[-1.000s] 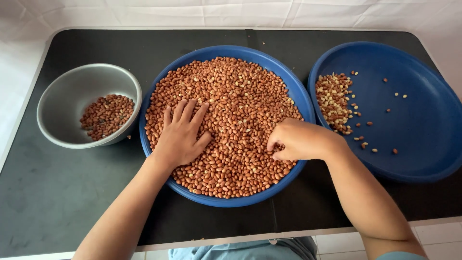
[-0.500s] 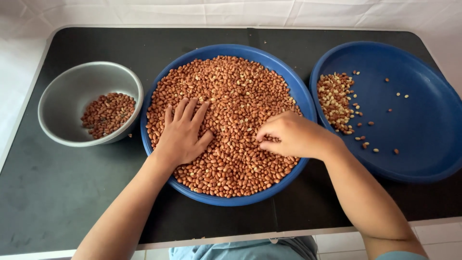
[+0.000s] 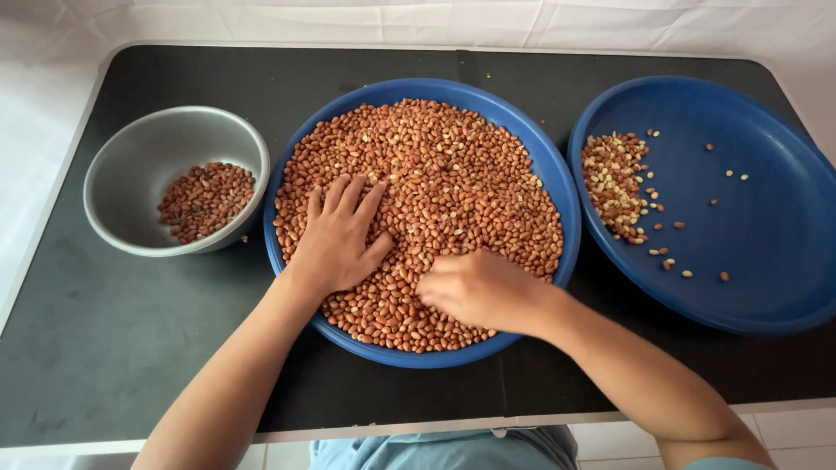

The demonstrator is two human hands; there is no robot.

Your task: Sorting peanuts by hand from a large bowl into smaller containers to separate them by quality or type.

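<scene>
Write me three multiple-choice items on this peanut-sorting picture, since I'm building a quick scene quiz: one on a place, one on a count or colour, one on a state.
1. Where does the grey bowl stand?
A. To the left of the middle plate
B. On the far-right plate
C. In front of the person's arms

2. How many blue plates are on the table?
A. One
B. Two
C. Three

3. How does the left hand lie?
A. Clenched in the air above the bowl
B. Flat, fingers spread, on the peanuts
C. Gripping the table edge

Answers:
1. A, the bowl sits left of the middle plate, apart from it.
2. B, the middle plate heaped with peanuts and the right plate with a small pile.
3. B, its palm rests on the heap, while the right hand curls its fingers into the peanuts.
</scene>
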